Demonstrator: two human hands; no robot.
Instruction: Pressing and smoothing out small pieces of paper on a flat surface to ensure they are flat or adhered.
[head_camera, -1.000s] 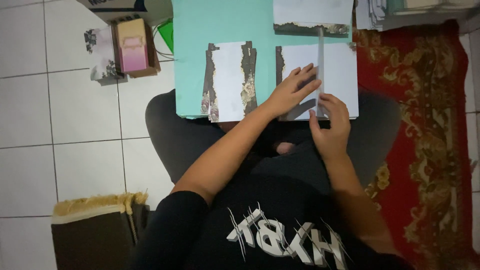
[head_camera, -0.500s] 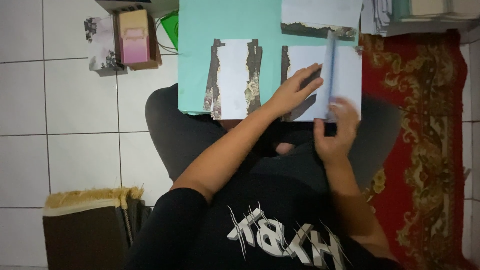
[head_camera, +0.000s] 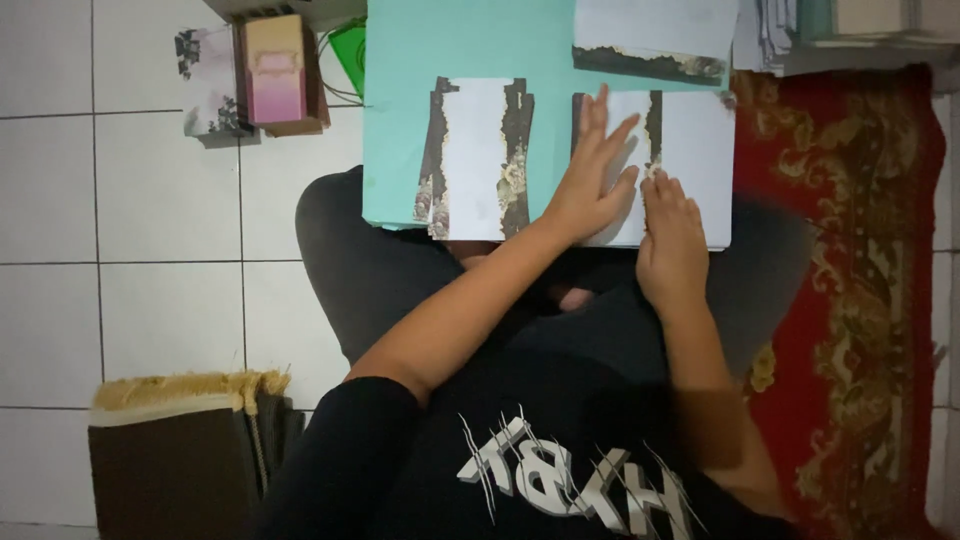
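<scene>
A teal sheet (head_camera: 460, 40) lies across my lap, and white paper cards rest on it. The right card (head_camera: 695, 150) has a dark patterned strip (head_camera: 654, 125) running down it. My left hand (head_camera: 590, 175) lies flat on this card's left part with its fingers spread. My right hand (head_camera: 672, 230) is curled just right of it, fingertips pinching the strip's lower end against the card. The middle card (head_camera: 477, 150) has dark patterned strips along both long sides. A third card (head_camera: 650, 30) with one dark strip lies at the top.
A pink and brown box (head_camera: 275, 70) and a printed paper (head_camera: 205, 85) lie on the white tiled floor at the upper left. A brown mat with a yellow fringe (head_camera: 175, 440) is at the lower left. A red patterned rug (head_camera: 860, 300) and stacked papers (head_camera: 840, 35) are on the right.
My right hand held the strip lifted and slanted above the right card; now the strip lies down on the card. My left hand has spread flat beside it.
</scene>
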